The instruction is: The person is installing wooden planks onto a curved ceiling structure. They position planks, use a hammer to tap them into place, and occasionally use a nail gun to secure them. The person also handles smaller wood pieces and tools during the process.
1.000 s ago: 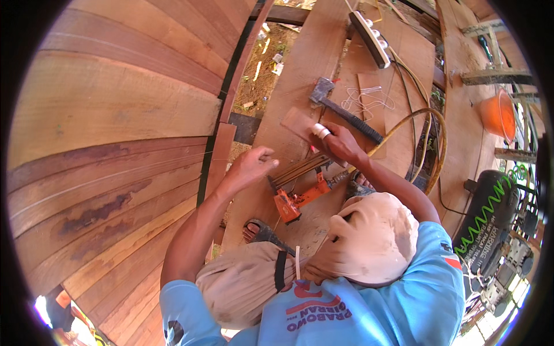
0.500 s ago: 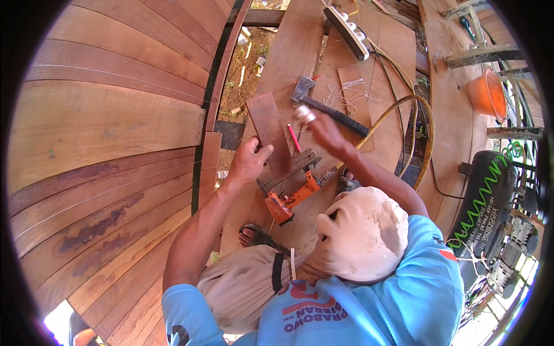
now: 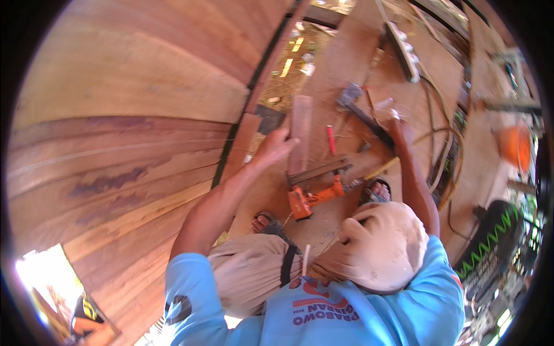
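My left hand (image 3: 276, 147) grips a short reddish-brown board (image 3: 301, 135), held lengthwise away from me. My right hand (image 3: 399, 130), with white wrapping on a finger, is blurred beside the hammer handle (image 3: 372, 124) and some thin pale string (image 3: 385, 109); what its fingers hold is unclear. A red marker (image 3: 330, 139) lies right of the board. An orange nail gun (image 3: 306, 202), with a hose fitting attached, rests on the planks between my sandalled feet.
Planked boarding (image 3: 115, 144) fills the left, beside a gap showing dirt (image 3: 288, 69). Upper right are a power strip (image 3: 401, 52), cords and a yellow hose (image 3: 459, 153). An orange bucket (image 3: 513, 147) and a black compressor tank (image 3: 485, 248) with green coiled hose stand at the right.
The board passed from my right hand to my left. My right hand moved right, toward the string. The whole view has shifted and blurred.
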